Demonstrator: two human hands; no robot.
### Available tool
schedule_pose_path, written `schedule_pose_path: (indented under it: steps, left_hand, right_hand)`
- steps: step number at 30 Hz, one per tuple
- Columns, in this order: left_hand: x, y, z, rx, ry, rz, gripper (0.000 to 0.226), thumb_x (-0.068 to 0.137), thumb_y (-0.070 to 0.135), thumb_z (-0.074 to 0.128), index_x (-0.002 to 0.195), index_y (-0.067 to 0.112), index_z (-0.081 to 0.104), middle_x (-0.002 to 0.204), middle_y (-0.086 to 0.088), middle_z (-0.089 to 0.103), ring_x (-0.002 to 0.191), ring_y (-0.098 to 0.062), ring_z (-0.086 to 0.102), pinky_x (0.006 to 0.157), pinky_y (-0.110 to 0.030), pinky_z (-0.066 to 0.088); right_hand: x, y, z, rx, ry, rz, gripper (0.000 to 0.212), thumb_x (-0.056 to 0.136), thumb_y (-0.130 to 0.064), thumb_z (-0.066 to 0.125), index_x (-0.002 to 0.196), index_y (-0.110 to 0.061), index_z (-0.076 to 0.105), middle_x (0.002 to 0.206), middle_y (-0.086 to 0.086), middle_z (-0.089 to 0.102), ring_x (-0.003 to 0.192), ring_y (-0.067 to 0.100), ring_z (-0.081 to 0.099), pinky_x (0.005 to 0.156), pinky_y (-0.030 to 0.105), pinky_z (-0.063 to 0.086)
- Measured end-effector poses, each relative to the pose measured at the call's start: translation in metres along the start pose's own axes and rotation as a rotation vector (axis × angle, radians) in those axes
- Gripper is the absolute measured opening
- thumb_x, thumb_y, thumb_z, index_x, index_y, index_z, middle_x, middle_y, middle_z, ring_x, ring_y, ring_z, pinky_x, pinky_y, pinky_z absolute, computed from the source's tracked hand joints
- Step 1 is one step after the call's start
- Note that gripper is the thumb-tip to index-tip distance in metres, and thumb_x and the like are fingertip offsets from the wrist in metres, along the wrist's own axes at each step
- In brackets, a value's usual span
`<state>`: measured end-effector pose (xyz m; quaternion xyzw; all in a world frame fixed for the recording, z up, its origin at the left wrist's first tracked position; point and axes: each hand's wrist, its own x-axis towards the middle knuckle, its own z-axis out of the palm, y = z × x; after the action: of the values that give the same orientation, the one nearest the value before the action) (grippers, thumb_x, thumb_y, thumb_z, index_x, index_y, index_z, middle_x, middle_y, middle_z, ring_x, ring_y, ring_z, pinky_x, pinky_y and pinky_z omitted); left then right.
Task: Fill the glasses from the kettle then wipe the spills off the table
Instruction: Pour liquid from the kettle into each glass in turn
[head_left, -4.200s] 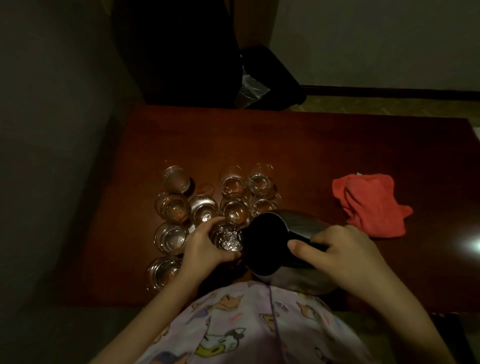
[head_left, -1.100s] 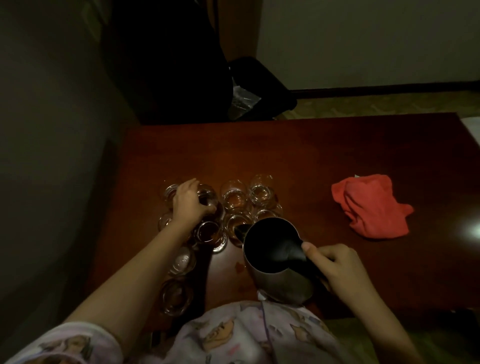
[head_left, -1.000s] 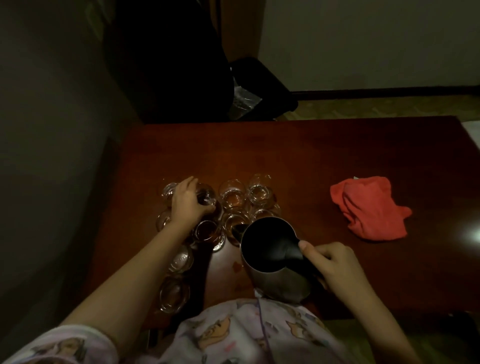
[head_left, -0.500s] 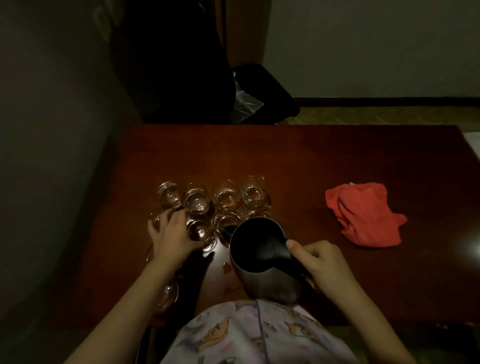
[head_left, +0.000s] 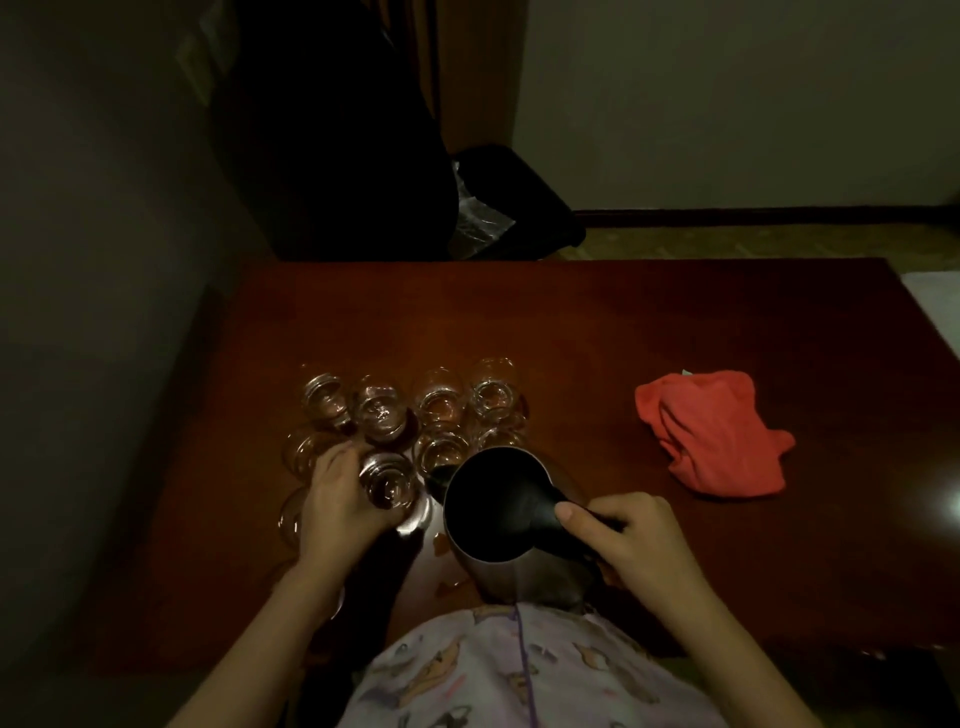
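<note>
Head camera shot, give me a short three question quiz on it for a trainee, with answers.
1. True or false: the red cloth lies beside the glasses, apart from them.
2. Which hand grips the kettle handle? A left, B right.
3. What does the left hand hold?

Key: 1 true. 2 B, the right hand. 3 A small glass near the kettle's spout.

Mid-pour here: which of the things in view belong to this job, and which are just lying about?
Job: kettle in right hand; glass held by left hand; other glasses; red cloth; spill drops.
Lying about: black bin, dark chair.
</note>
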<state>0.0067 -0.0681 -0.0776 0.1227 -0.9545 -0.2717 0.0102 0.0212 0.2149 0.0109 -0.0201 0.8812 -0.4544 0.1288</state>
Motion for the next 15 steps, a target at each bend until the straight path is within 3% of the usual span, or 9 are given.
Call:
schedule_pose_path:
  steps: [2,5,7,9,12,15]
  left_hand:
    - [-0.012,-0.001,-0.001,-0.071,0.018,0.043,0.075,0.053,0.03,0.087,0.118,0.02,0.052,0.122,0.001,0.052,0.117,-0.018,0.044,0.086,-0.029,0.038]
    - [-0.024,0.004,-0.001,-0.225,0.017,0.008,0.08,0.051,0.028,0.089,0.12,0.026,0.05,0.114,0.011,0.051,0.108,-0.012,0.048,0.088,-0.031,0.043]
    - [-0.028,0.009,0.001,-0.283,0.008,0.024,0.08,0.049,0.026,0.089,0.119,0.026,0.051,0.112,0.012,0.052,0.102,-0.008,0.051,0.083,-0.02,0.042]
    - [-0.031,0.011,0.005,-0.299,-0.006,0.044,0.08,0.049,0.023,0.09,0.119,0.021,0.053,0.115,0.009,0.055,0.103,-0.005,0.05,0.08,-0.01,0.035]
    - [-0.034,0.01,0.009,-0.312,-0.043,0.026,0.081,0.049,0.022,0.09,0.12,0.02,0.053,0.118,0.008,0.055,0.105,-0.004,0.049,0.08,-0.005,0.032]
    - [-0.037,0.008,0.011,-0.296,-0.056,0.031,0.083,0.046,0.022,0.091,0.121,0.021,0.054,0.118,0.006,0.056,0.103,-0.004,0.049,0.078,-0.003,0.031]
  right_hand:
    - [-0.002,-0.002,0.001,0.055,0.004,0.01,0.064,0.065,-0.063,0.054,0.042,-0.004,0.047,0.033,0.003,0.042,0.032,0.01,0.041,0.042,0.025,0.027]
    - [-0.004,-0.002,0.001,0.076,-0.001,0.01,0.065,0.064,-0.062,0.055,0.046,0.0,0.052,0.034,0.004,0.045,0.032,0.012,0.043,0.042,0.026,0.027]
    - [-0.003,-0.003,0.0,0.049,-0.013,-0.002,0.065,0.064,-0.062,0.055,0.048,0.001,0.051,0.036,0.004,0.043,0.035,0.014,0.042,0.044,0.028,0.026]
    - [-0.002,-0.005,-0.001,0.033,-0.03,-0.016,0.061,0.065,-0.06,0.053,0.047,-0.002,0.049,0.038,0.004,0.042,0.036,0.014,0.041,0.046,0.03,0.027]
    - [-0.001,-0.009,-0.004,0.011,-0.051,-0.034,0.05,0.065,-0.057,0.05,0.04,-0.014,0.046,0.037,0.003,0.043,0.035,0.011,0.041,0.046,0.031,0.028]
    - [-0.001,-0.011,-0.007,-0.1,-0.062,-0.074,0.049,0.065,-0.058,0.047,0.041,-0.016,0.041,0.04,0.001,0.035,0.038,0.009,0.034,0.048,0.033,0.023]
